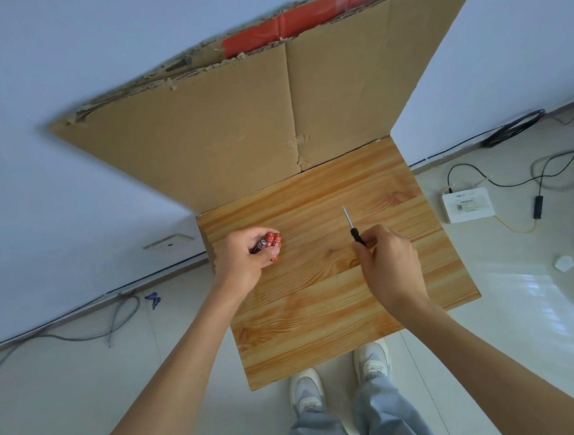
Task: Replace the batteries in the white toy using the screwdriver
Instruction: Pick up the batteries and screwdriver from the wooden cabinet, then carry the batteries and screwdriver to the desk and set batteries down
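I see a creased, torn-edged cardboard sheet (237, 128) standing behind a smooth wood-grain tabletop (319, 300). Right of centre, the right hand (390, 264) curls its fingers round the black handle of a slim screwdriver (352, 227), its steel shaft pointing away. Near the left edge, the left hand (242, 260) clamps a bundle of red cylindrical batteries (273, 240).

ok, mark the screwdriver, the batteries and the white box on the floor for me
screwdriver (355, 234): head view, on the black handle, near the metal shaft.
batteries (273, 240): head view, on the red casing of the bundle.
white box (468, 205): head view, on its top face.
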Demonstrator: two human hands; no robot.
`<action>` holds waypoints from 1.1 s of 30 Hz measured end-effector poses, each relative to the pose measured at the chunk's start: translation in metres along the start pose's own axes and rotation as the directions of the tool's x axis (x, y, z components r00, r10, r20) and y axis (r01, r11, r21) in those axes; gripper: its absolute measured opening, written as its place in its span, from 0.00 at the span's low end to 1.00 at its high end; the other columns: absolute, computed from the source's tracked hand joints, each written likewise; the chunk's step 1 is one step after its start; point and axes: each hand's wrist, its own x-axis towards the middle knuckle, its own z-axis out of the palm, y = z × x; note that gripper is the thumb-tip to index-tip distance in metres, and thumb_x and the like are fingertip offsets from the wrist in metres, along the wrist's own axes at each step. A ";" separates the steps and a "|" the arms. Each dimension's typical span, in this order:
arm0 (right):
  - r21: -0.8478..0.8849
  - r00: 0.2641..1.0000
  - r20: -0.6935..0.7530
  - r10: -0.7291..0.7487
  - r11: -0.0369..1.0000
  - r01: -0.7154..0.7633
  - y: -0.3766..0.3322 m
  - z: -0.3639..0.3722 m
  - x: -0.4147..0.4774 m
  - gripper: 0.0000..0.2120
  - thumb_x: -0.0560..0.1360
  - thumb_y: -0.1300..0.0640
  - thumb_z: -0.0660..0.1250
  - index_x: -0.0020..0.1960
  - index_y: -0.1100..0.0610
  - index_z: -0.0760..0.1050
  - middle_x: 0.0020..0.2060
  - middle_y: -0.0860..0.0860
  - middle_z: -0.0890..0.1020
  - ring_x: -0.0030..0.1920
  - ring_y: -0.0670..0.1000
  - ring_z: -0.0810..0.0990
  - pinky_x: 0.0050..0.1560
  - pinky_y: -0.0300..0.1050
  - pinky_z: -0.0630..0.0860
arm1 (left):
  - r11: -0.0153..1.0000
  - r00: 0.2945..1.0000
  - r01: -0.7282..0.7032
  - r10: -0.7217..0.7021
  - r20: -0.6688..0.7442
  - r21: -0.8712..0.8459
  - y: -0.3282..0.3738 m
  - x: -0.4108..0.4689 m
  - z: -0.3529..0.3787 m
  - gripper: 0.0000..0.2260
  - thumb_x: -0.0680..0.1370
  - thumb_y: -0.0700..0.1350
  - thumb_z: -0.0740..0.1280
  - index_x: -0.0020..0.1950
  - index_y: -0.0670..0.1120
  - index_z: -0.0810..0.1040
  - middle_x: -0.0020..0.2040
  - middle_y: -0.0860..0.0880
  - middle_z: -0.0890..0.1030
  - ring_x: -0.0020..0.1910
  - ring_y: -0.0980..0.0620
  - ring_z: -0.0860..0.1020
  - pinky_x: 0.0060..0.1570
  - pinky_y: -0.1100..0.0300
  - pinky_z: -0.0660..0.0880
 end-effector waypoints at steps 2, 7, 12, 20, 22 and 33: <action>0.033 1.000 -0.009 0.010 0.999 -0.010 -0.009 -0.006 -0.003 0.06 0.83 0.53 0.69 0.55 0.55 0.80 0.45 0.48 0.83 0.41 0.51 0.81 0.44 0.52 0.78 | 0.999 1.000 0.019 -0.018 0.016 -0.035 0.013 -0.007 -0.002 0.15 0.78 0.33 0.76 0.64 0.42 0.86 0.53 0.45 0.89 0.54 0.47 0.88 0.53 0.50 0.87; 0.139 0.999 -0.028 0.035 0.990 -0.031 -0.036 -0.042 -0.023 0.06 0.83 0.52 0.70 0.56 0.53 0.81 0.44 0.45 0.84 0.42 0.47 0.82 0.43 0.45 0.75 | 0.996 0.997 0.017 -0.010 0.082 -0.088 0.067 -0.036 -0.010 0.17 0.76 0.32 0.77 0.64 0.41 0.85 0.51 0.44 0.89 0.50 0.45 0.89 0.49 0.51 0.87; 0.252 0.993 -0.060 0.102 0.964 -0.083 -0.063 -0.117 -0.063 0.04 0.82 0.52 0.70 0.54 0.51 0.82 0.42 0.41 0.82 0.39 0.43 0.80 0.39 0.40 0.72 | 0.998 0.988 0.000 0.009 0.154 -0.064 0.151 -0.085 -0.008 0.17 0.76 0.34 0.78 0.63 0.45 0.86 0.49 0.46 0.90 0.49 0.43 0.89 0.46 0.44 0.87; 0.451 0.964 -0.158 0.214 0.884 -0.122 -0.078 -0.295 -0.147 0.11 0.80 0.54 0.73 0.42 0.43 0.76 0.38 0.42 0.81 0.41 0.51 0.82 0.41 0.45 0.75 | 0.977 0.912 -0.214 0.196 0.361 0.011 0.322 -0.200 0.039 0.13 0.78 0.36 0.77 0.61 0.46 0.87 0.50 0.46 0.90 0.54 0.40 0.88 0.57 0.40 0.85; 0.484 0.944 -0.205 0.257 0.866 -0.130 -0.072 -0.342 -0.170 0.09 0.80 0.54 0.73 0.43 0.44 0.77 0.40 0.42 0.83 0.42 0.51 0.83 0.43 0.47 0.78 | 0.966 0.879 -0.258 0.226 0.419 0.020 0.362 -0.228 0.063 0.13 0.77 0.36 0.78 0.60 0.46 0.87 0.50 0.45 0.90 0.53 0.39 0.88 0.60 0.38 0.84; 0.637 0.712 -0.505 0.488 0.767 -0.074 0.014 -0.555 -0.314 0.03 0.77 0.54 0.76 0.49 0.52 0.83 0.40 0.47 0.87 0.43 0.51 0.86 0.52 0.56 0.84 | 0.916 0.651 -0.395 0.337 0.680 -0.075 0.523 -0.399 0.241 0.23 0.75 0.31 0.78 0.69 0.42 0.82 0.49 0.35 0.88 0.48 0.33 0.88 0.48 0.41 0.87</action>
